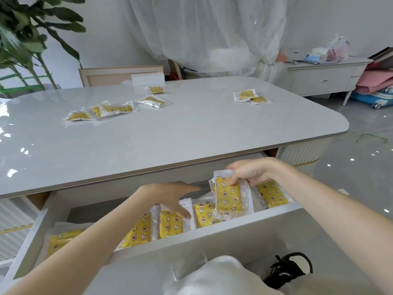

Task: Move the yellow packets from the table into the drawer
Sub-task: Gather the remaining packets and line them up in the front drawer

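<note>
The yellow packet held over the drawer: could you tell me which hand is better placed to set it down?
The right hand: it pinches the yellow packet upright above the open drawer. The left hand holds nothing, its fingers straight over the stored packets.

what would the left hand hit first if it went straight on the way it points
Probably the yellow packet the right hand holds, just beyond the left hand; depth is unclear.
</note>
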